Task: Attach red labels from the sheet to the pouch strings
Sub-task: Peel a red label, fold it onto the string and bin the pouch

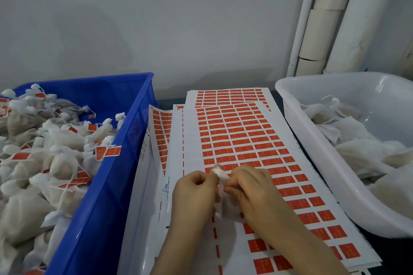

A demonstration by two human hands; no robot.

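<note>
Behind, grey wall (156, 18), pipes (348, 18) — label sheets (234, 131) between crate (138, 100) and tub (312, 140).

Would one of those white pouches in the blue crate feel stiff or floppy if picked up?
Probably floppy: the pouches in the blue crate slump and crease against each other. Likely light, being thin cloth heaped loosely. Their strings lie tangled, so lifting one may drag neighbours.

Blue bin (107, 196), white tub (324, 163) (high walls) flank the sheets (234, 136).
</note>
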